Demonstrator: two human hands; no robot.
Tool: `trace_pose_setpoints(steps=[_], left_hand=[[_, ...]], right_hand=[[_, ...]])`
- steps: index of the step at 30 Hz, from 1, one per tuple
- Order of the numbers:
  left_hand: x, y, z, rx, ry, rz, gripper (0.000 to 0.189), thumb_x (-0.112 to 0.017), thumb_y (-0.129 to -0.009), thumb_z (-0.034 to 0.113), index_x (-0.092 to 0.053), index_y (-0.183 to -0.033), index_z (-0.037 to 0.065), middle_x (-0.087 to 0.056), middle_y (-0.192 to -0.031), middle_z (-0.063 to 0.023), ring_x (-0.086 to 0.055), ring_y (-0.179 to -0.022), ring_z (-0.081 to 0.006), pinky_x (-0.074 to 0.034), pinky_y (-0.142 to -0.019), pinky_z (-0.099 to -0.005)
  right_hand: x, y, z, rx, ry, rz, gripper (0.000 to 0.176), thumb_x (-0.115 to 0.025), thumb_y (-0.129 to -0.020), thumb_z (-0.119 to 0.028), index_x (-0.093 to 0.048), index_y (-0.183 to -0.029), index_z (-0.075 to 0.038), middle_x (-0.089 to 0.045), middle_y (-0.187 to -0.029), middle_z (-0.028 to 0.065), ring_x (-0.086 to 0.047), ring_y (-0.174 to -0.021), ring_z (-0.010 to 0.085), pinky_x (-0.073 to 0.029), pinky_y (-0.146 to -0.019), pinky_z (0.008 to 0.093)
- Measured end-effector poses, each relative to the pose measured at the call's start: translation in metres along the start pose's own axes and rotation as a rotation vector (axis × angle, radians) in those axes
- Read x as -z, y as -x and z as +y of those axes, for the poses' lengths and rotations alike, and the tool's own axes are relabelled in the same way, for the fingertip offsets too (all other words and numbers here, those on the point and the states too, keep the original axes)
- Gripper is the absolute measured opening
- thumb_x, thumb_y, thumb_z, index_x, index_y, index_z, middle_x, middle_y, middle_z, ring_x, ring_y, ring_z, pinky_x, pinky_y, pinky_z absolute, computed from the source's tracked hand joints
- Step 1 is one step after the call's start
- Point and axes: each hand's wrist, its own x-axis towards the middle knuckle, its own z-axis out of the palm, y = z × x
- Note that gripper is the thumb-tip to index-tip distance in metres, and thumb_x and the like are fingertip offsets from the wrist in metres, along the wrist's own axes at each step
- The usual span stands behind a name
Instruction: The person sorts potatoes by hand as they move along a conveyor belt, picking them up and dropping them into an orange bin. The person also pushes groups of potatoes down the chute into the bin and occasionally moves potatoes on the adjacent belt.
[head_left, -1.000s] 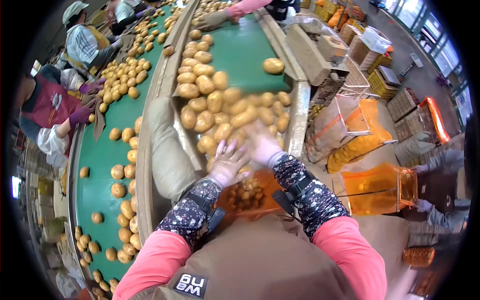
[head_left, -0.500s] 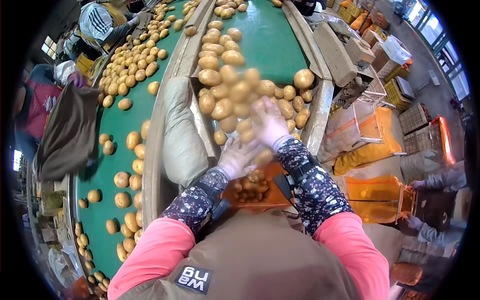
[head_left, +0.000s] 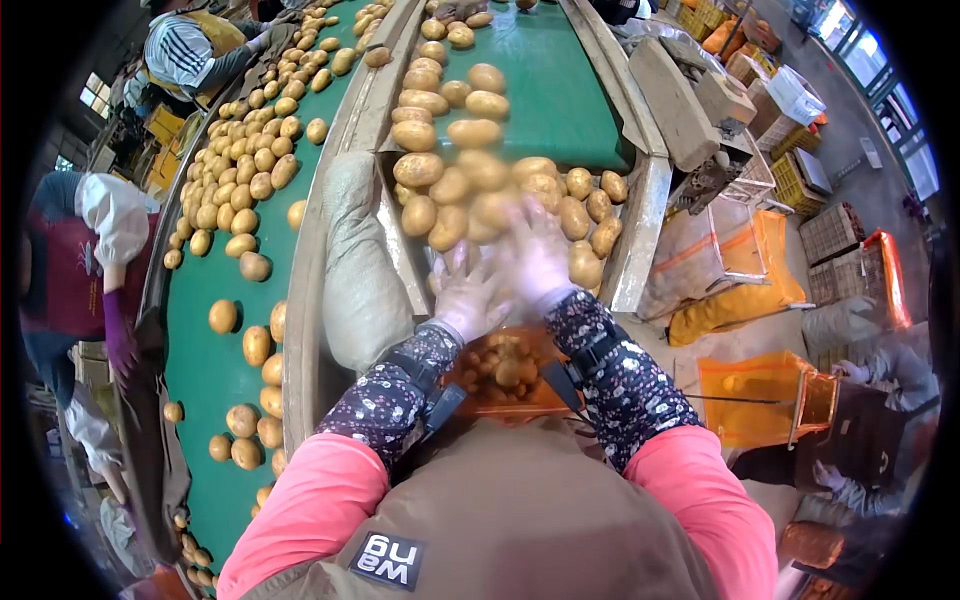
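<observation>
I see a gray pad on the left. Then come potatoes, loose in the chute. The left hand is spread wide beside them. The right hand is blurry but looks wide too. I think the potatoes are hard, smooth, a bit heavy and can bruise, so cup their fat middles.

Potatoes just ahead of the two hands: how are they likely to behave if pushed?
The potatoes will probably roll, being rounded and loose. Their smooth-looking skins suggest they could slip under the left hand or right hand. Crowded against one another, several may tumble together.
</observation>
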Motion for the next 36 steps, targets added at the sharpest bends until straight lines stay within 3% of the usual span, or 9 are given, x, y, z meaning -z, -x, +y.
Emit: trace_pose_setpoints(steps=[4,10,19,21,24,26,29,31,36], left_hand=[[-0.014,0.0,0.001,-0.116,0.012,0.097,0.033,-0.063,-0.084,0.046,-0.068,-0.105,0.021,-0.048,-0.141,-0.0079,-0.03,-0.139,-0.0395,-0.016,-0.108,-0.0708],[-0.026,0.005,0.003,-0.454,0.045,0.073,0.03,-0.067,-0.079,0.038,-0.067,-0.105,0.022,-0.054,-0.131,-0.0035,-0.042,-0.126,-0.0341,-0.018,-0.109,-0.0708],[-0.013,-0.001,0.004,-0.529,-0.005,-0.021,0.048,-0.067,-0.081,0.042,-0.062,-0.126,0.027,-0.038,-0.153,-0.002,-0.02,-0.148,-0.0363,-0.008,-0.114,-0.0689],[-0.016,0.0,0.005,-0.53,-0.005,-0.01,0.05,-0.068,-0.08,0.041,-0.062,-0.127,0.027,-0.038,-0.153,-0.0021,-0.022,-0.147,-0.0362,-0.009,-0.115,-0.0683],[-0.023,-0.001,0.001,-0.526,0.008,0.027,0.051,-0.069,-0.079,0.04,-0.062,-0.127,0.026,-0.039,-0.152,-0.0028,-0.023,-0.146,-0.0359,-0.01,-0.115,-0.0673],[-0.023,0.001,-0.001,-0.52,0.0,0.033,0.05,-0.069,-0.078,0.04,-0.063,-0.126,0.026,-0.04,-0.151,-0.0034,-0.023,-0.146,-0.0358,-0.01,-0.116,-0.0667],[-0.022,0.008,-0.001,-0.515,-0.021,0.011,0.05,-0.07,-0.078,0.04,-0.063,-0.125,0.025,-0.04,-0.151,-0.0041,-0.023,-0.146,-0.0358,-0.011,-0.116,-0.066],[-0.025,0.01,-0.004,-0.52,-0.01,-0.001,0.05,-0.069,-0.078,0.041,-0.063,-0.125,0.025,-0.039,-0.151,-0.0041,-0.023,-0.146,-0.0358,-0.011,-0.116,-0.0654],[-0.048,0.021,-0.011,-0.508,-0.06,0.113,0.057,-0.067,-0.08,0.046,-0.057,-0.132,0.024,-0.034,-0.153,-0.0057,-0.017,-0.147,-0.0382,-0.008,-0.116,-0.0639]], right_hand=[[0.01,-0.028,-0.01,-0.028,-0.046,-0.224,0.062,-0.071,-0.076,-0.02,-0.056,-0.136,-0.018,-0.058,-0.127,0.0195,-0.059,-0.109,0.0372,-0.046,-0.096,0.0467],[0.015,-0.028,-0.011,-0.191,-0.01,-0.345,0.066,-0.076,-0.076,-0.022,-0.053,-0.137,-0.015,-0.058,-0.12,0.0194,-0.06,-0.106,0.0341,-0.048,-0.093,0.0441],[0.139,-0.032,0.038,-0.189,-0.687,0.421,0.064,-0.073,-0.079,-0.008,-0.048,-0.138,-0.009,-0.052,-0.129,0.0121,-0.049,-0.124,0.0285,-0.04,-0.106,0.0395],[0.226,-0.057,0.057,0.15,-0.213,0.835,0.055,-0.076,-0.079,-0.008,-0.052,-0.128,-0.006,-0.053,-0.127,0.0104,-0.058,-0.107,0.0263,-0.049,-0.094,0.0394],[0.363,-0.1,0.15,-0.229,0.403,1.022,0.052,-0.075,-0.082,-0.013,-0.053,-0.128,-0.001,-0.054,-0.13,0.0172,-0.062,-0.103,0.0322,-0.051,-0.091,0.0418],[0.39,-0.107,0.135,-0.325,0.758,0.775,0.044,-0.061,-0.088,-0.009,-0.056,-0.131,-0.001,-0.058,-0.129,0.0229,-0.062,-0.111,0.033,-0.046,-0.1,0.0389],[0.335,-0.11,0.139,0.174,0.181,0.576,0.05,-0.059,-0.085,-0.006,-0.056,-0.135,-0.008,-0.068,-0.111,0.0175,-0.062,-0.113,0.027,-0.048,-0.098,0.0373],[0.267,-0.092,0.077,-0.359,-0.201,0.121,0.039,-0.063,-0.089,-0.007,-0.059,-0.127,-0.006,-0.066,-0.115,0.0071,-0.06,-0.089,0.0106,-0.052,-0.081,0.0292],[0.09,-0.056,0.068,-0.108,-0.317,-0.239,0.045,-0.059,-0.086,-0.006,-0.058,-0.131,-0.004,-0.064,-0.126,0.0152,-0.063,-0.112,0.0216,-0.047,-0.099,0.0305]])
